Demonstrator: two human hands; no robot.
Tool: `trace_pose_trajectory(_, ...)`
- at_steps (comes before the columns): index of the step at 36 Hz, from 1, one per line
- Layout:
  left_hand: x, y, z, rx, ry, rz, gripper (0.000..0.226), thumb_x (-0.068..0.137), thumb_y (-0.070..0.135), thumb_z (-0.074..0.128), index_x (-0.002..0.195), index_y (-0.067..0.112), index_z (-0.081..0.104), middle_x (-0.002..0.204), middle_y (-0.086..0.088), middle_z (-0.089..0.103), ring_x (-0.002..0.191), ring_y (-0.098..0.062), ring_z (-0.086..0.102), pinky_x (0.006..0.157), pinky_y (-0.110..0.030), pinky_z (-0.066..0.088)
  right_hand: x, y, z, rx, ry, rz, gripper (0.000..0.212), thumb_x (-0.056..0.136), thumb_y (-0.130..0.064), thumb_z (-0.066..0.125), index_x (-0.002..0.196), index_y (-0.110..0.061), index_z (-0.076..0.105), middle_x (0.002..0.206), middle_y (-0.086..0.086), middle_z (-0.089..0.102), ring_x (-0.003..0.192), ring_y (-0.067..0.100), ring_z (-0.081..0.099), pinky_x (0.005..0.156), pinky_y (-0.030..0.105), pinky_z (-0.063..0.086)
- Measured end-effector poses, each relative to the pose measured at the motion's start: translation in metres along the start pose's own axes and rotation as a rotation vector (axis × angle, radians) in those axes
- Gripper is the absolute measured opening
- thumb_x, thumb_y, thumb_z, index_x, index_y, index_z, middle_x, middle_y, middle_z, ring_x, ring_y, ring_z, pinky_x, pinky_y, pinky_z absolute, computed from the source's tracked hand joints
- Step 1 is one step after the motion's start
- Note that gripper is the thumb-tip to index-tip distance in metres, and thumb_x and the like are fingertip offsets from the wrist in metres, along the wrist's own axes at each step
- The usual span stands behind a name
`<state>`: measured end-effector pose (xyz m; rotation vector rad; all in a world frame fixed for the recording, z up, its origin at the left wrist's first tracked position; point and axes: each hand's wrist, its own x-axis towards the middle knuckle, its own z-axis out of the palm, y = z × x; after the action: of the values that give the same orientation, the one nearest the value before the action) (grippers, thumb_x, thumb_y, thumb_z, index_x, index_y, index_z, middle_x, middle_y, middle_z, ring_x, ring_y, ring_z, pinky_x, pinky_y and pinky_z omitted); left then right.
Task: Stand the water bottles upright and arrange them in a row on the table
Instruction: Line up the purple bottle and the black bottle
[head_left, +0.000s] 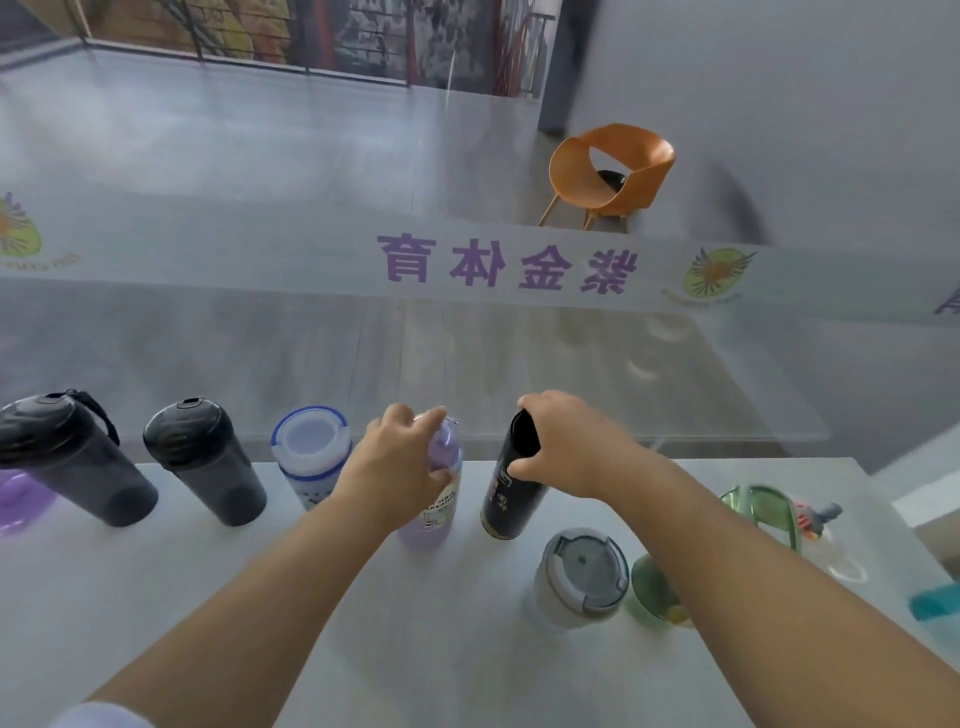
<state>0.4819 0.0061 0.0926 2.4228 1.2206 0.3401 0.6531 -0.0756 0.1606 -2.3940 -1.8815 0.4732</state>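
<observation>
Several bottles stand upright in a row along the far edge of the white table (363, 623): a dark smoky bottle with a strap (78, 462), a second smoky bottle (208, 462) and a white bottle with a blue rim (311, 452). My left hand (400, 462) grips the top of an upright purple bottle (434, 514). My right hand (566, 447) holds the top of an upright black bottle (511, 493) beside it. Nearer me stands a grey-lidded white cup (576, 577). A green bottle (763, 509) lies on its side under my right forearm.
A purple object (21, 499) sits at the far left edge and a teal object (935, 600) at the right edge. A small green lid or cup (654, 592) rests beside the white cup. A glass partition with purple lettering rises behind the table; an orange chair (613, 171) is beyond it.
</observation>
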Motion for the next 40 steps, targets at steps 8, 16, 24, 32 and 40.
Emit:
trace_pose_trajectory(8, 0.011, 0.008, 0.006, 0.018, 0.024, -0.026, 0.057, 0.079, 0.037, 0.064, 0.13, 0.026, 0.041, 0.122, -0.01, 0.047, 0.106, -0.031, 0.048, 0.083, -0.036, 0.046, 0.015, 0.015, -0.006, -0.018, -0.058, -0.005, 0.047, 0.077, -0.032, 0.067, 0.114, -0.009, 0.049, 0.109, 0.009, 0.051, 0.095, 0.028, 0.052, 0.081, 0.042, 0.05)
trace_pose_trajectory(16, 0.012, 0.009, 0.007, -0.002, 0.015, -0.028, 0.057, 0.081, 0.031, 0.064, 0.132, 0.026, 0.038, 0.127, -0.01, 0.046, 0.112, -0.03, 0.045, 0.088, -0.037, 0.046, 0.018, 0.026, -0.003, -0.009, -0.083, -0.031, 0.052, 0.077, -0.03, 0.068, 0.12, -0.009, 0.049, 0.115, 0.01, 0.051, 0.098, 0.029, 0.053, 0.082, 0.042, 0.052)
trace_pose_trajectory(24, 0.01, 0.01, 0.007, -0.06, -0.002, -0.052, 0.062, 0.081, 0.026, 0.065, 0.136, 0.025, 0.035, 0.132, -0.008, 0.044, 0.118, -0.031, 0.041, 0.095, -0.039, 0.043, 0.022, 0.028, -0.002, -0.03, -0.107, -0.062, 0.046, 0.078, -0.026, 0.067, 0.117, -0.009, 0.049, 0.117, 0.009, 0.048, 0.1, 0.03, 0.052, 0.078, 0.04, 0.051)
trace_pose_trajectory(32, 0.01, 0.008, 0.005, -0.109, 0.034, -0.048, 0.058, 0.076, 0.025, 0.069, 0.127, 0.02, 0.042, 0.129, -0.009, 0.049, 0.112, -0.032, 0.047, 0.089, -0.036, 0.043, 0.024, 0.033, 0.0, -0.011, -0.117, -0.076, 0.059, 0.08, -0.023, 0.066, 0.132, -0.009, 0.041, 0.135, 0.008, 0.041, 0.116, 0.03, 0.045, 0.088, 0.042, 0.049)
trace_pose_trajectory(40, 0.01, 0.011, -0.001, -0.024, -0.013, -0.025, 0.053, 0.078, 0.027, 0.066, 0.125, 0.019, 0.042, 0.125, -0.009, 0.049, 0.104, -0.032, 0.052, 0.085, -0.037, 0.047, 0.021, 0.037, 0.004, 0.016, -0.095, -0.112, 0.076, 0.083, -0.025, 0.065, 0.146, -0.016, 0.024, 0.149, 0.003, 0.03, 0.133, 0.028, 0.031, 0.102, 0.04, 0.04)
